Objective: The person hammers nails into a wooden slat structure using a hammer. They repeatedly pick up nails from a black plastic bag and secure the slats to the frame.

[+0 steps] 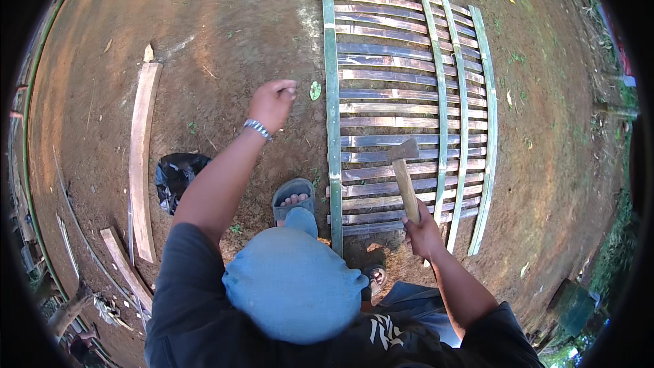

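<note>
1. Brown earth ground (225,13) spreads outdoors beneath everything, scattered with small leaves; one pale-green mottled leaf (315,90) lies just left of the frame.
2. One large slatted frame of split bamboo (388,108) lies flat on the ground, ahead of the person and to the right. Four long green bamboo rails (332,129) run away from the person: one at each side and two near each other, right of the middle. Roughly eighteen brown and dark slats cross them.
3. One hammer with a wooden handle and a squarish head (407,185) is in the right hand (424,234). That grip is closed firmly around the handle's lower end; the head shows over the slats, though whether it touches them I cannot tell.
4. One left hand (271,105), wearing one silver metal wristband (258,129), is raised near the leaf. Its grip is partly curled and blurred; I cannot tell whether the fingers hold anything.
5. Two pale-brown wooden planks, one long (142,163) and one short (127,269), lie at the left.
6. One crumpled black plastic bag (176,180) sits between the long plank and the left forearm.
</note>
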